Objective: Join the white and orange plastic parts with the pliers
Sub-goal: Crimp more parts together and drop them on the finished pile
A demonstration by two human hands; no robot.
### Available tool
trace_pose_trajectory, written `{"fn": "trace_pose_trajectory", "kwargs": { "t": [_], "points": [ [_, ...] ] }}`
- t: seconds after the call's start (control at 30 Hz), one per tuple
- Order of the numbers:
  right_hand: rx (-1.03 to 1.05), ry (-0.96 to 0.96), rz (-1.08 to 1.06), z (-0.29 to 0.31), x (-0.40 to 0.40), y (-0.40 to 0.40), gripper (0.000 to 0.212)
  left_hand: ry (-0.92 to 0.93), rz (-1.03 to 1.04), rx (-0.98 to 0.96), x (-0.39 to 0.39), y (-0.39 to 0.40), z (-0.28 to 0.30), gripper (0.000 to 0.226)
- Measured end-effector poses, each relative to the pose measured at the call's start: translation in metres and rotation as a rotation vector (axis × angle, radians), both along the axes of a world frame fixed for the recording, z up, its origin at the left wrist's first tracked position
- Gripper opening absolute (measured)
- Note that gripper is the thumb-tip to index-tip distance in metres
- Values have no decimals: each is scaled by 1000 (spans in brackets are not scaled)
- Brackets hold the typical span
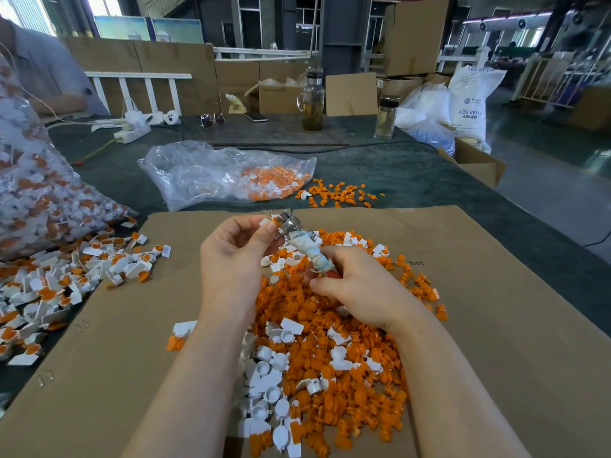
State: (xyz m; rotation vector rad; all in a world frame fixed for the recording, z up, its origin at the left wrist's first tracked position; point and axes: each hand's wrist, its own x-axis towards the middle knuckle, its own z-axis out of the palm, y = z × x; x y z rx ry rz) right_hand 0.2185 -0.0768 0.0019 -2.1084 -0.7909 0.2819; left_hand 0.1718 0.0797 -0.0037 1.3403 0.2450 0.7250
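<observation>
Up front, the left hand (236,256) pinches a white-and-orange part (269,222) at the pliers (299,241) tip. The right hand (350,285) grips their cloth-wrapped handles above the parts pile (330,358) on cardboard (132,342).

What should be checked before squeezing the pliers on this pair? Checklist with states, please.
1. Right hand grips the pliers by the cloth-wrapped handles: ok.
2. Left hand pinches the white and orange part at the jaws: ok.
3. Part seated squarely between the jaws: cannot tell, too small.
4. Left fingertips away from the jaws: not ok, they are right beside them.
5. More loose parts at hand on the cardboard: ok.
</observation>
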Motion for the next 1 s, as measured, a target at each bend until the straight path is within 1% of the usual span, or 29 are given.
{"fn": "trace_pose_trajectory", "kwargs": {
  "t": [0.13, 0.23, 0.4, 0.5, 0.53, 0.6, 0.73, 0.83, 0.93, 1.0],
  "points": [
    [-8, -11, 8, 0, -1, 2, 20, -1, -7, -45, 1, 0, 0, 8],
    [-7, -9, 8, -2, 0, 3, 23, -2, -11, -61, 0, 0, 1, 9],
    [-23, -44, -7, -6, 2, 6, 16, 6, -25, -105, 0, 1, 2, 8],
    [-58, -121, -36, -10, 3, 9, 9, 45, -43, -184, -1, 1, 3, 5],
    [-79, -154, -53, -11, 3, 10, 6, 59, -41, -239, -1, 2, 3, 4],
    [-117, -207, -101, -14, 4, 9, 9, 72, -11, -397, -4, 8, 4, 4],
    [-172, -267, -226, -16, 10, 6, 11, 58, 175, -817, -10, 34, 5, 15],
    [-214, -293, -321, -18, 14, 4, 16, -35, 299, -1065, -15, 56, 4, 12],
    [-240, -311, -400, -20, 17, 1, 19, -166, 395, -1251, -17, 69, 1, 24],
    [-261, -304, -439, -21, 19, 0, 22, -267, 451, -1334, -18, 75, -2, 29]
  ]
}}
